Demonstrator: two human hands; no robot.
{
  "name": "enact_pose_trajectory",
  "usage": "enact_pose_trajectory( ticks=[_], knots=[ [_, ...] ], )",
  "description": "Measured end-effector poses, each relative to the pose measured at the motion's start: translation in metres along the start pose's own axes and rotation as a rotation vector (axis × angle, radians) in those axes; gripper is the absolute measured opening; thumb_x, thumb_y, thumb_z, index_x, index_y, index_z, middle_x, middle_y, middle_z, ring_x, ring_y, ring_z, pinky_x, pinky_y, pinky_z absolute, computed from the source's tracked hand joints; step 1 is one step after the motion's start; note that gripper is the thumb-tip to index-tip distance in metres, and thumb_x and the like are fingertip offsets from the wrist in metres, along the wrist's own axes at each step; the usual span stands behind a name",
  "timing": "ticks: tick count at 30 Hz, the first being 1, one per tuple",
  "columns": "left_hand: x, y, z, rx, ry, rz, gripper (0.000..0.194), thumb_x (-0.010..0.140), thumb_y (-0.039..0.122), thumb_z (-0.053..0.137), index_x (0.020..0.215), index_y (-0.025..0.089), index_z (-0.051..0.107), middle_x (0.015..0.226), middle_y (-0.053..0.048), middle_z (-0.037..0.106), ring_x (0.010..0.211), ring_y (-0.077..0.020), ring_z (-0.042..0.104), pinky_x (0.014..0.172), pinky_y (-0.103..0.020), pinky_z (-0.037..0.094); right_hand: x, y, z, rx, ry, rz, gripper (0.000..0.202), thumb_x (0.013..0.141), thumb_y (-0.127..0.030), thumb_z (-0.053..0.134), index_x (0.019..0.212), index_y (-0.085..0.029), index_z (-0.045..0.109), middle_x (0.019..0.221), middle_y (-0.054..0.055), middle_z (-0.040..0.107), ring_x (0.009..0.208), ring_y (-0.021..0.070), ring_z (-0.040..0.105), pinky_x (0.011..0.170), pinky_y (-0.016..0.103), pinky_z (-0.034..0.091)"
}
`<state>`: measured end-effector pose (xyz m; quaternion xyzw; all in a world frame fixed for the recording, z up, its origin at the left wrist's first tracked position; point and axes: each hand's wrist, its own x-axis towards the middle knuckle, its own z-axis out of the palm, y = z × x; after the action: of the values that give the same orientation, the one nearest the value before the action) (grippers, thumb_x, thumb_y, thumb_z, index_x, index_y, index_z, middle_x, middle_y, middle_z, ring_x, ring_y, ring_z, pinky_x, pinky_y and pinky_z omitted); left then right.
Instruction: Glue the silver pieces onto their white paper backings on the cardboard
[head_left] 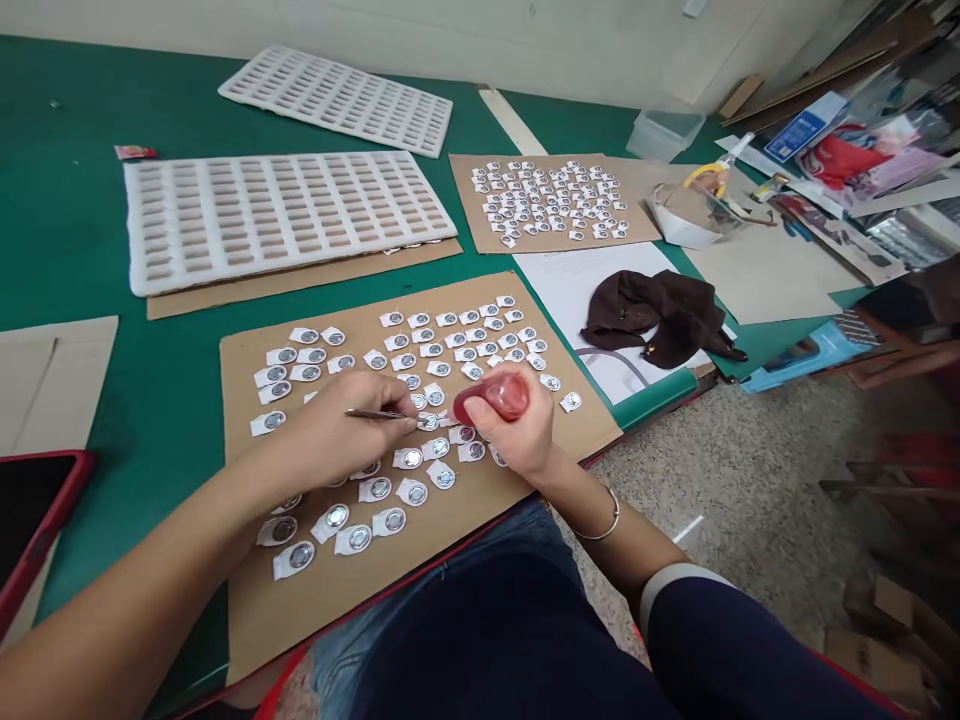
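My left hand pinches a thin metal tool, likely tweezers, its tip at a small round silver piece with a white paper tab. Wrapped in my right hand is a red, soft-looking bottle, tilted with its narrow end pointing left at the same piece. Both hands are over a brown cardboard sheet that bears several such pieces in loose rows. Some of them are hidden under my hands.
Two white slotted trays lie behind on the green table. Another cardboard with several pieces, dark cloth, yellow-handled scissors and a clear box are to the right. A red-edged device is at left.
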<state>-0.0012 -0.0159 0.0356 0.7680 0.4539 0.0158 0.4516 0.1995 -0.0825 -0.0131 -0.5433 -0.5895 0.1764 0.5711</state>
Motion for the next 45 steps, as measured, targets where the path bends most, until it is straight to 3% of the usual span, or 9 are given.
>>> enact_pose_trajectory(
  ticks=[7,18,25,31,45],
  knots=[
    [0.0,-0.015,0.005,-0.041,0.062,0.024,0.021,0.082,0.039,0.058,0.079,0.019,0.066,0.077,-0.005,0.068,0.067,-0.0174,0.062,0.06,-0.029,0.046,-0.002,0.003,0.002,-0.051,-0.032,-0.071,0.026,0.074,-0.038,0.07,0.089,-0.023,0.056,0.077,-0.001,0.065,0.07,0.0157,0.063,0.068,0.033,0.054],
    [0.0,-0.017,0.005,-0.052,0.072,0.002,0.021,0.081,0.039,0.057,0.078,0.02,0.067,0.077,-0.005,0.068,0.065,-0.0177,0.06,0.058,-0.028,0.044,-0.004,0.005,0.003,-0.079,-0.052,-0.082,0.025,0.075,-0.038,0.069,0.09,-0.023,0.055,0.077,0.0,0.065,0.07,0.0162,0.063,0.067,0.034,0.054],
    [0.0,-0.013,0.005,-0.075,0.081,0.001,0.019,0.079,0.036,0.059,0.077,0.019,0.067,0.072,-0.005,0.067,0.06,-0.0165,0.057,0.055,-0.028,0.042,-0.004,0.004,0.002,-0.049,-0.094,-0.151,0.024,0.075,-0.03,0.071,0.092,-0.023,0.054,0.078,-0.001,0.065,0.07,0.0147,0.063,0.067,0.031,0.054],
    [-0.001,-0.009,0.003,-0.023,0.103,0.007,0.019,0.077,0.036,0.058,0.074,0.019,0.067,0.062,-0.002,0.062,0.053,-0.0138,0.051,0.052,-0.027,0.04,-0.005,0.004,0.002,-0.066,-0.096,-0.189,0.025,0.076,-0.033,0.07,0.092,-0.023,0.054,0.078,0.0,0.064,0.069,0.0155,0.063,0.065,0.032,0.054],
    [0.0,-0.007,0.002,-0.063,0.062,0.008,0.019,0.077,0.035,0.058,0.073,0.018,0.066,0.061,0.0,0.06,0.053,-0.0123,0.049,0.05,-0.026,0.038,-0.007,0.006,0.001,-0.003,-0.111,-0.196,0.025,0.074,-0.028,0.072,0.092,-0.023,0.054,0.077,0.0,0.064,0.069,0.0156,0.062,0.064,0.031,0.052]
  ],
)
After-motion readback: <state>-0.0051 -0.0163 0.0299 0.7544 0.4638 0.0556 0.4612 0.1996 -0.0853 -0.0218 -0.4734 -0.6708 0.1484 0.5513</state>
